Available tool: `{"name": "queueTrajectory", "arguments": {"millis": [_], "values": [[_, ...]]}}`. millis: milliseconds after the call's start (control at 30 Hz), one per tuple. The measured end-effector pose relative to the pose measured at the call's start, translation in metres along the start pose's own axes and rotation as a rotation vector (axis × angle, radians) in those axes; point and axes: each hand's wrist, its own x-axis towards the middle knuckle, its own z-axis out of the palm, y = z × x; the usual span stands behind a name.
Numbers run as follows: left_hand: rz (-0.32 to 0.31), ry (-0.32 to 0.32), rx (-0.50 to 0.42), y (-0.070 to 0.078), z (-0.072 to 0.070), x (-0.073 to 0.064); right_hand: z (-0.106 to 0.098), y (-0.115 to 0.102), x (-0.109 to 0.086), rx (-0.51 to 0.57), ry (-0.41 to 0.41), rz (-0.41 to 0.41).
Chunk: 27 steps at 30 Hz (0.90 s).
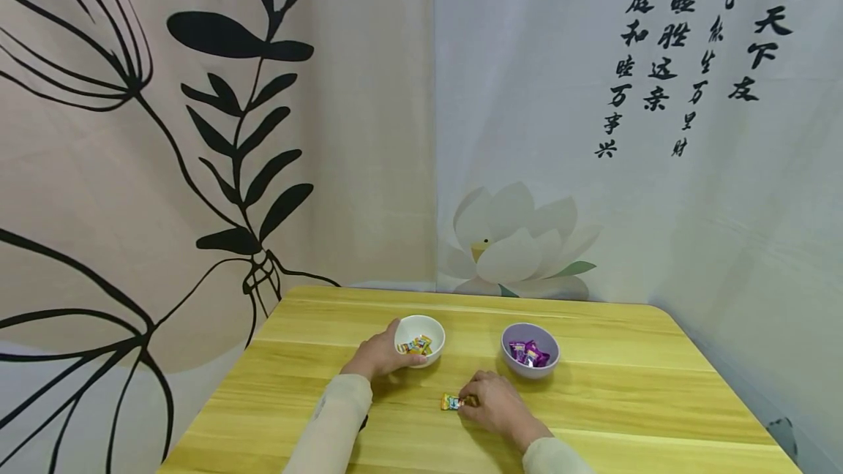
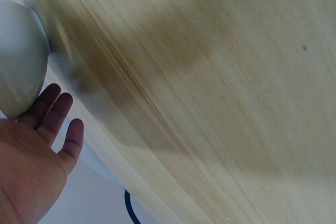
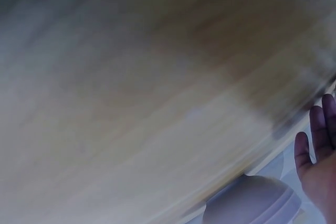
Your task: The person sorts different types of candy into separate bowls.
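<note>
My left hand point(image 1: 380, 354) holds a white bowl point(image 1: 435, 333) by its left side, the thumb along the near side and fingers behind. Small yellow-wrapped candies point(image 1: 416, 345) lie inside that bowl. In the left wrist view the bowl's pale outer wall point(image 2: 21, 56) meets the fingers of the left hand point(image 2: 37, 156). Lower down, my right hand point(image 1: 495, 402) pinches a yellow-wrapped candy point(image 1: 451, 402) at the tabletop; its fingertips cover the candy's right part. The right wrist view shows only some fingers of the right hand point(image 3: 320, 166), and no candy can be made out there.
A lilac bowl point(image 1: 552, 357) with purple-wrapped candies point(image 1: 529, 354) stands beyond the right hand. Both bowls are on a yellow wood-grain table point(image 1: 632, 401). Behind its far edge hangs a curtain point(image 1: 369, 130) with plant drawings, a lotus and dark writing.
</note>
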Motion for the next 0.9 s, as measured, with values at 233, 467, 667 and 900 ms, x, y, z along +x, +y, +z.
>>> {"name": "queueTrajectory", "arguments": {"millis": [233, 467, 667, 900], "values": [[0.003, -0.002, -0.01, -0.0009, 0.0004, 0.0007, -0.0013, -0.0011, 0.0015, 0.034, 0.002, 0.029], [-0.001, -0.003, -0.012, -0.0031, 0.0011, 0.002, -0.0012, -0.0018, 0.0036, 0.044, 0.002, 0.051], [0.005, -0.001, -0.008, -0.0041, 0.0014, 0.0025, 0.0007, 0.0, 0.0051, 0.044, 0.04, 0.098], [-0.008, -0.004, -0.007, -0.0015, -0.0001, 0.0004, -0.0013, 0.0, 0.008, 0.071, 0.11, 0.152]]}}
